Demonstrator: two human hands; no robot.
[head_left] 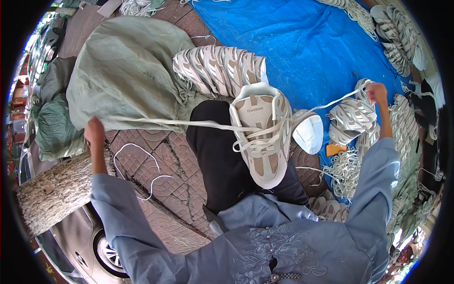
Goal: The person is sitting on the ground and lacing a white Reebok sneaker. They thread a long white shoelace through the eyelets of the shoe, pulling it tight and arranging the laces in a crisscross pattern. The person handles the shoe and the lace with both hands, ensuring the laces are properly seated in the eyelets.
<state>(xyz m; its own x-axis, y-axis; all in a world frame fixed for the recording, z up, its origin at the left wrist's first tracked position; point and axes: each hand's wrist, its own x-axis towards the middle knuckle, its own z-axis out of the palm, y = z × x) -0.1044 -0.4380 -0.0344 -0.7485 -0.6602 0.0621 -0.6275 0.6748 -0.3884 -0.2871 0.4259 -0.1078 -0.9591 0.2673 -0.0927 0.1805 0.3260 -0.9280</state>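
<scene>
A beige and white sneaker upper rests across my thighs, toe toward me, with a cream shoelace threaded partway through its eyelets. Far out to the left, my left hand is closed on one end of the lace, pulled taut from the upper. My right hand, raised at the right, grips the lace's other stretch, which runs up from beside the upper. Both arms are spread wide. Next to the upper on the right sits a white-lined shoe piece.
Nested sneaker uppers lie beyond my knees, by a grey-green cloth sack. On the blue tarp at right are more uppers, loose laces and an orange-brown piece. A tree trunk stands at left.
</scene>
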